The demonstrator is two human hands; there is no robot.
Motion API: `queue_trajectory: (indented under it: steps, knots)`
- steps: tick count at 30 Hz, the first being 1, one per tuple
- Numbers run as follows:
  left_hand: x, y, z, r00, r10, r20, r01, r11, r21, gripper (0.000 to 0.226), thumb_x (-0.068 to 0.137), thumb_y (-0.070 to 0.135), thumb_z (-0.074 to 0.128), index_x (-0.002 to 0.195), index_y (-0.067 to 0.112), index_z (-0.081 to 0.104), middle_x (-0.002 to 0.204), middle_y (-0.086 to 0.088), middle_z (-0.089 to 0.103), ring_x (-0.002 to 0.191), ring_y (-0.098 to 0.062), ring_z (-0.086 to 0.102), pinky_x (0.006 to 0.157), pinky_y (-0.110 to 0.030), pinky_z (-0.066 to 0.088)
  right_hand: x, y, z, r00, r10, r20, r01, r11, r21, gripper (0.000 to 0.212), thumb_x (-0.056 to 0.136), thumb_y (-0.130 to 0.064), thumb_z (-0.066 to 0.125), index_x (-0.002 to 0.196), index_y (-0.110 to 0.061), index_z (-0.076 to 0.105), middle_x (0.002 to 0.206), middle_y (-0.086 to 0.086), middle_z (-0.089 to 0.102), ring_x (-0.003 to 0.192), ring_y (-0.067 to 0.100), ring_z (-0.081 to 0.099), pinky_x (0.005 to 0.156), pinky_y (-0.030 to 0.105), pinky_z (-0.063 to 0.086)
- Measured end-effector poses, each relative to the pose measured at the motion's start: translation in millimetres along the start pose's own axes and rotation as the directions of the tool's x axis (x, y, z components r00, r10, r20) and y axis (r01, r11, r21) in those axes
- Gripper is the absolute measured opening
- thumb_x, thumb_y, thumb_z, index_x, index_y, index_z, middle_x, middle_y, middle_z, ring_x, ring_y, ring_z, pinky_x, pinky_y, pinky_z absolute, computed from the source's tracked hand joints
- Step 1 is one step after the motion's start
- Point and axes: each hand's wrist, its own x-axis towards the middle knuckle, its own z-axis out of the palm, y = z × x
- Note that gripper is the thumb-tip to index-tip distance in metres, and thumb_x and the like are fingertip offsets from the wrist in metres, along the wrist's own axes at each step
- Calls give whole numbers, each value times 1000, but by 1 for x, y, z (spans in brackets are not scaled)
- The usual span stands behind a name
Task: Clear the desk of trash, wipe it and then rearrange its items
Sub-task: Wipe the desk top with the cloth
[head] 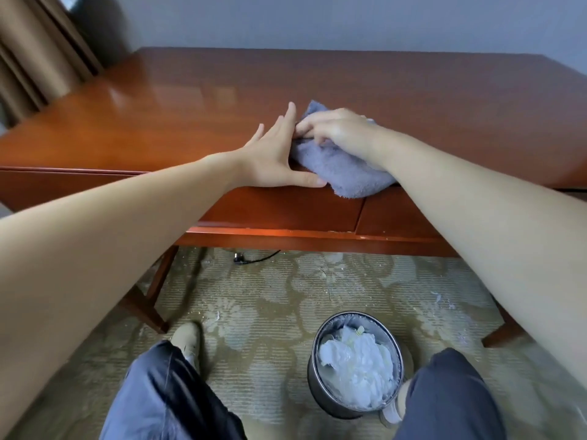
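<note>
Between the person's knees, a metal bin (pixel 319 393) holds crumpled white paper (pixel 355 366). Above it, near the front edge of the wooden desk (pixel 381 90), the right hand (pixel 336 131) grips a bunched grey cloth (pixel 343 173), fingers curled over it. The left hand (pixel 273 157) lies flat and open, touching the cloth's left side. The step looks like wiping; next, the cloth probably needs sweeping across the far surface.

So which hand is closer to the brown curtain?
Left. The left hand lies flat on the desk, on the side of the grey cloth toward the curtain. The right hand is farther away, holding the cloth from on top.
</note>
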Motion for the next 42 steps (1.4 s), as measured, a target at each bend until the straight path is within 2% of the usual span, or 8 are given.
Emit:
queue_trajectory:
  steps: [5,8,13,20,27,31,38,42]
  knots:
    - [1,39,-13,998,20,64,-20,1000,2,96,71,39,47,158,21,11,165,-4,-8,150,-24,-15,118,-48,-14,-49,29,-28,834,36,-550,-97,992,-81,35,86,-8,40,93,-25,71,93,-7,66,76,4,55,70,22,43]
    - [20,68,1,1000,0,-8,0,1000,-9,58,99,33,32,155,23,26,165,-2,3,151,-23,-9,119,-48,-11,-72,44,-37,843,81,-532,-221,953,-206,41,88,-8,37,101,-25,72,102,-8,66,92,13,57,70,20,40]
    - [10,64,31,999,19,-42,-4,943,332,80,93,73,25,158,28,13,165,-2,4,152,-30,2,119,-57,2,-83,45,-23,848,78,-524,-239,939,-248,38,92,-11,38,105,-26,70,116,0,69,110,21,59,89,26,45]
    - [-62,19,58,904,334,-268,-96,768,633,59,104,46,29,157,26,15,163,-5,19,149,-33,18,120,-50,19,-104,34,2,846,-43,-532,-132,949,-287,37,89,-6,41,110,-23,67,109,-4,68,104,12,58,82,16,36]
    - [-95,-59,116,925,340,167,-319,460,829,61,97,51,28,147,19,42,140,-10,55,120,-33,55,113,-53,28,-140,67,23,866,-148,-477,-36,934,-354,43,85,1,39,114,-20,63,134,-6,59,107,15,61,99,19,40]
    - [-65,-54,129,845,504,179,-352,272,895,71,98,57,18,157,23,-2,160,-3,28,134,-25,43,118,-47,6,-153,97,28,790,-250,-560,-33,894,-446,44,79,1,37,108,-18,64,122,-5,61,116,13,52,91,21,36]
    - [-25,-17,156,781,601,169,-370,227,901,79,97,47,42,158,22,-2,164,-4,10,147,-27,25,120,-50,4,-190,159,39,688,326,-648,-428,904,1,32,88,-4,43,99,-25,65,89,-8,68,90,19,64,86,37,52]
    - [-18,-1,154,746,639,189,-414,223,882,79,96,47,47,158,21,6,163,-3,11,144,-27,31,120,-47,10,-185,158,58,650,614,-448,-420,782,462,26,92,-4,43,100,-18,63,88,1,71,87,20,70,88,42,56]
